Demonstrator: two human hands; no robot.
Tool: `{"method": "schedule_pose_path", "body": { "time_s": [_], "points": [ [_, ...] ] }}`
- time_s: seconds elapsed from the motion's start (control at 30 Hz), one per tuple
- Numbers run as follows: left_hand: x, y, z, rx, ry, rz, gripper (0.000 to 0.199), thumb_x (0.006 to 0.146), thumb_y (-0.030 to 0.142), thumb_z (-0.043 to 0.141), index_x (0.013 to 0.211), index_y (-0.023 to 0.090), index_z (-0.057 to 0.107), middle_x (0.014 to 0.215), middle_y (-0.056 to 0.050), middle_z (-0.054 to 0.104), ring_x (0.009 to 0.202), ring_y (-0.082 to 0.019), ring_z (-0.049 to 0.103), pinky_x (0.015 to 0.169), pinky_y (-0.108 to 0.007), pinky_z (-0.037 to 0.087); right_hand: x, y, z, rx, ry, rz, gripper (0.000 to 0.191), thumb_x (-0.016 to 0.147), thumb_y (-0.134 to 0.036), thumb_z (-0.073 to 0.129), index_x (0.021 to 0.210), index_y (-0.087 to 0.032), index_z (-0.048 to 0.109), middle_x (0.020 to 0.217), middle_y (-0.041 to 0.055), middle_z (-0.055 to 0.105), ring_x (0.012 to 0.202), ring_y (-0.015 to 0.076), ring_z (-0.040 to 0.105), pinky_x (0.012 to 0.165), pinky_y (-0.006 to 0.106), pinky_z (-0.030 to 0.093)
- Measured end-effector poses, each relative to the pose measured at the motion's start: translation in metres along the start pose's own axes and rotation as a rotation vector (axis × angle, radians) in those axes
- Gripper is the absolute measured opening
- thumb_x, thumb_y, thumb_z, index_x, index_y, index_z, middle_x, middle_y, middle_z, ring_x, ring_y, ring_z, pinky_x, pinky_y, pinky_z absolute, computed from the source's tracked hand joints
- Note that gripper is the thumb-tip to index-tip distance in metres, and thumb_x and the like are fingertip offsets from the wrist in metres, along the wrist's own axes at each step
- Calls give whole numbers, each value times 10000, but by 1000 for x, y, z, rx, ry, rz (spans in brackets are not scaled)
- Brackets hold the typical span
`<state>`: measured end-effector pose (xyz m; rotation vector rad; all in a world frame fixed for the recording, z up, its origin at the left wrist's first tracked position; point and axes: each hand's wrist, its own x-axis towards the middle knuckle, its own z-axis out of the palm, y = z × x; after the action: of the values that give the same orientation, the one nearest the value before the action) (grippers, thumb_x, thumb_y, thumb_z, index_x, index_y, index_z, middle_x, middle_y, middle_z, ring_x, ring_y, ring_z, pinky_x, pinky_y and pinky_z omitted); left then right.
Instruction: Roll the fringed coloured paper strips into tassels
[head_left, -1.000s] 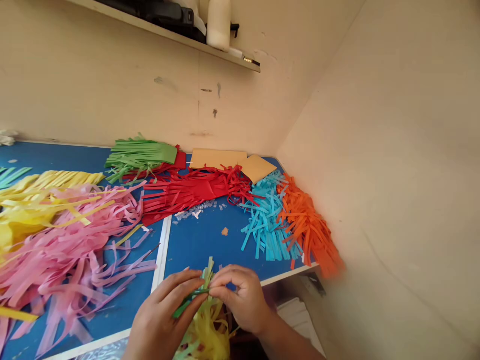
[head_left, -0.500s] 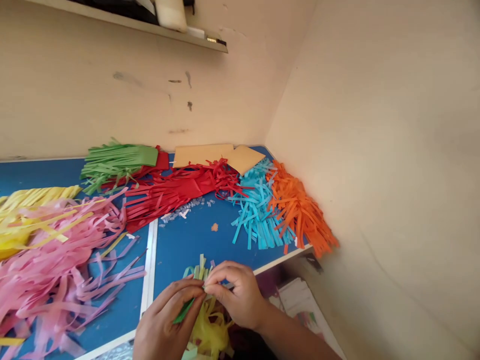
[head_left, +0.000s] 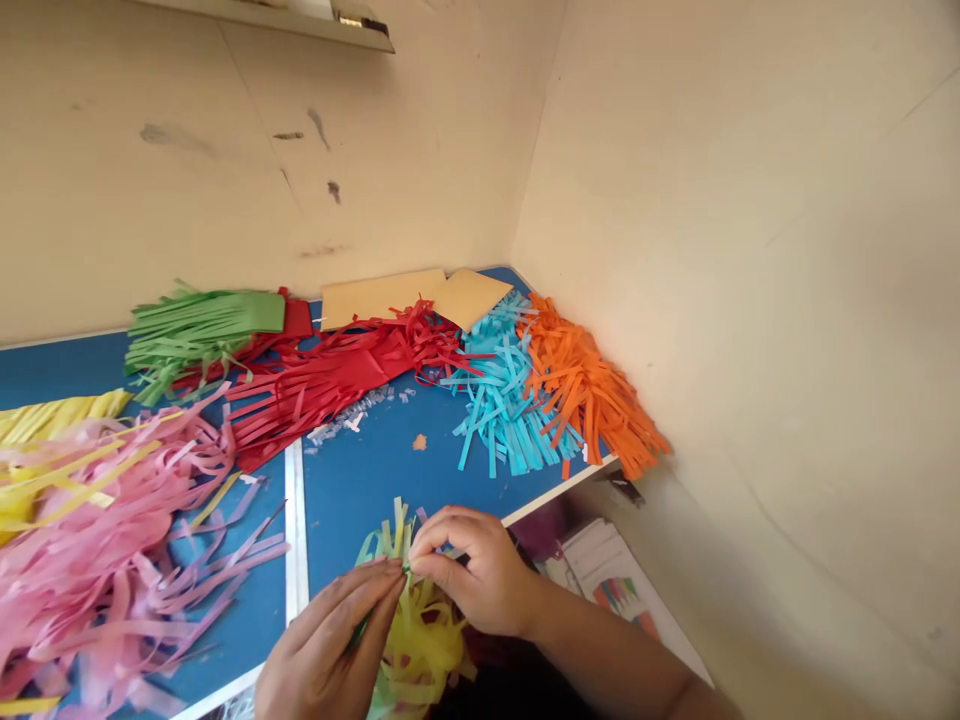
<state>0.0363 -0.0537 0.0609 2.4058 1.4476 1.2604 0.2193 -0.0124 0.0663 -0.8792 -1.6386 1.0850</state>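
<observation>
My left hand (head_left: 334,630) is closed, thumb and fingertips pinched together on fringed tissue paper. Opposite it, my right hand (head_left: 480,580) pinches the same piece, its fingertips almost touching those of the left. Pale green and yellow strips of this fringed tissue paper (head_left: 399,525) stick up behind the fingers. Below them a yellow bunch of strips (head_left: 424,640) hangs at the table's front edge. Only a sliver of darker green shows between my left fingers; the exact pinch point is mostly hidden.
On the blue table (head_left: 360,470) lie pink fringe (head_left: 142,520), yellow fringe (head_left: 45,430), green fringe (head_left: 202,325), red fringe (head_left: 337,370), light blue fringe (head_left: 502,400) and orange fringe (head_left: 592,390). Tan paper pieces (head_left: 382,297) lie behind. Printed sheets (head_left: 622,575) sit below the right edge.
The view has shifted, so the table and shelf appear further left and higher. Both hands keep their pinch, with the left hand's fingers drawn a little closer together.
</observation>
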Motion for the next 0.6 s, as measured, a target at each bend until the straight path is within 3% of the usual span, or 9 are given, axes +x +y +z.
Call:
{"method": "schedule_pose_path", "body": {
  "time_s": [0.2, 0.27, 0.43, 0.6],
  "points": [
    [8, -2, -1, -147, -72, -85, 82, 902, 264, 611, 945, 261, 682, 889, 20, 755, 786, -95, 729, 773, -125, 551, -2, 10, 8, 513, -77, 447, 437, 770, -592, 727, 754, -168, 618, 666, -8, 615, 615, 115, 563, 653, 246, 467],
    [11, -3, -1, -176, -75, -119, 61, 895, 294, 624, 910, 269, 678, 853, 30, 746, 765, -96, 724, 733, -124, 554, -4, 12, 10, 592, -88, 499, 461, 742, -611, 742, 751, -168, 614, 641, -16, 597, 590, 111, 551, 634, 245, 463],
    [11, -2, 0, -184, -65, -155, 83, 895, 332, 628, 855, 264, 655, 802, 35, 734, 728, -92, 718, 682, -119, 550, -6, 10, 8, 205, -15, 153, 273, 837, -431, 723, 757, -171, 692, 767, 34, 688, 728, 139, 622, 723, 248, 482],
    [1, -4, 1, -91, 18, -38, 80, 898, 209, 615, 930, 236, 683, 890, -5, 743, 833, -111, 723, 842, -169, 553, -7, 7, 6, 95, 33, 58, 191, 882, -339, 693, 791, -175, 733, 790, 50, 738, 741, 141, 681, 726, 219, 512]
  ]
}}
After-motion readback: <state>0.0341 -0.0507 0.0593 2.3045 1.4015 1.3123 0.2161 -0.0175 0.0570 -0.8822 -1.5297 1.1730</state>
